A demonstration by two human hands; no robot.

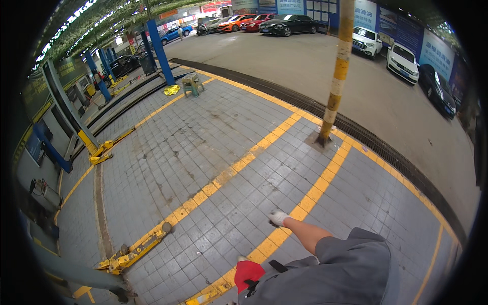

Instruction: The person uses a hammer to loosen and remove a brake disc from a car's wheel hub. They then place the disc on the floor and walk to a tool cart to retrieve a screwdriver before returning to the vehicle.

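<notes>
My right hand [278, 217], in a white glove with darker fingertips, hangs at the end of my bare forearm over the grey tiled floor [244, 193]. Nothing shows in it; its fingers are too small to make out. A yellow painted line [311, 195] runs beneath that wrist. Low in the view, beside my grey clothing [330, 277], is a red piece with black parts [248, 273], its kind unclear. A small pale patch at its upper edge may be part of my left hand, but the fingers are hidden.
Yellow lift arms [145, 248] lie low over the floor at left, by a blue-and-grey post [68, 104]. A yellow-and-white pole [336, 76] stands ahead beside a drain grate [366, 134]. A small stool [192, 86] and yellow cloth [172, 90] are farther off. Parked cars [288, 25] line the back.
</notes>
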